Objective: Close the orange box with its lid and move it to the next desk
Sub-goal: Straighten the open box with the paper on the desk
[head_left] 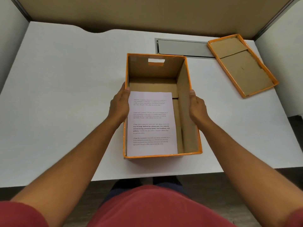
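Note:
The orange box (186, 102) stands open on the white desk (65, 95), near the front edge. A printed sheet of paper (151, 123) lies inside it against the left wall. My left hand (119, 104) presses flat on the box's left outer wall, thumb over the rim. On the opposite side, my right hand (197, 106) rests against the right outer wall. The orange lid (241, 66) lies upside down at the desk's back right, brown inside facing up, apart from the box.
A grey cable hatch (182, 47) is set into the desk behind the box, partly under the lid's corner. Beige and white partition walls (147, 13) enclose the desk at the back and both sides. Dark floor shows below the desk's front edge.

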`<move>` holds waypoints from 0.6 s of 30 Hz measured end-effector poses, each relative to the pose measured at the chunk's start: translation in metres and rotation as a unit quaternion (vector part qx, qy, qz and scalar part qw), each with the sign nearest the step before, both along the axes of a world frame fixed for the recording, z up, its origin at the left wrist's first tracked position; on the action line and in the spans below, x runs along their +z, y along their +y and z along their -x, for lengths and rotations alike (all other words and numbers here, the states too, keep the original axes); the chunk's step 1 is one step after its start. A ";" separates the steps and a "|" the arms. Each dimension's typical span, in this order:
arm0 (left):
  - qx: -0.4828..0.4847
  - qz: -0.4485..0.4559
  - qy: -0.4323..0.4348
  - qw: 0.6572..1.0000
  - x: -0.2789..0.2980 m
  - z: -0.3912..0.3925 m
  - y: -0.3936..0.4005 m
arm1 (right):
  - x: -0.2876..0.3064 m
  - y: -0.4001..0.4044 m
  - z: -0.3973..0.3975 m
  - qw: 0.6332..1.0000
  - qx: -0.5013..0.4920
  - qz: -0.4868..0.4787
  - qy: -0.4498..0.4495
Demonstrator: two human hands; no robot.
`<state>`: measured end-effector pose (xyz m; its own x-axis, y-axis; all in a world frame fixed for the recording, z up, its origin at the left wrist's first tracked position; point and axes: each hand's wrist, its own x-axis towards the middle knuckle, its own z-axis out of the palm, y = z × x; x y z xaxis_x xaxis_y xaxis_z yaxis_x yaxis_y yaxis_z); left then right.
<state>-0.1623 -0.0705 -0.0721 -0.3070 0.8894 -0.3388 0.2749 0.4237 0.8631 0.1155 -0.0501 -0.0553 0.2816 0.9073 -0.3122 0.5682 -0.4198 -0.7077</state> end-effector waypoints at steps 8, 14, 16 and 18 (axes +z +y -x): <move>-0.082 -0.068 0.209 0.972 0.024 0.000 -0.012 | 0.005 -0.004 0.006 1.000 -0.011 0.005 0.001; -0.192 -0.093 0.443 0.871 0.059 -0.030 -0.010 | 0.022 -0.002 0.006 0.994 -0.011 0.061 0.086; -0.206 -0.133 0.428 0.870 0.068 -0.052 -0.007 | 0.029 0.000 -0.002 0.978 -0.006 0.115 0.174; -0.234 -0.184 0.409 0.863 0.076 -0.084 -0.003 | 0.032 0.007 -0.021 0.960 -0.031 0.153 0.232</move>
<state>-0.0788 -0.0734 0.0036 0.1110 0.9821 0.1522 0.9222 -0.1589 0.3526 0.1361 -0.0435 -0.0236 0.0975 0.7394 -0.6661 0.1893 -0.6709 -0.7170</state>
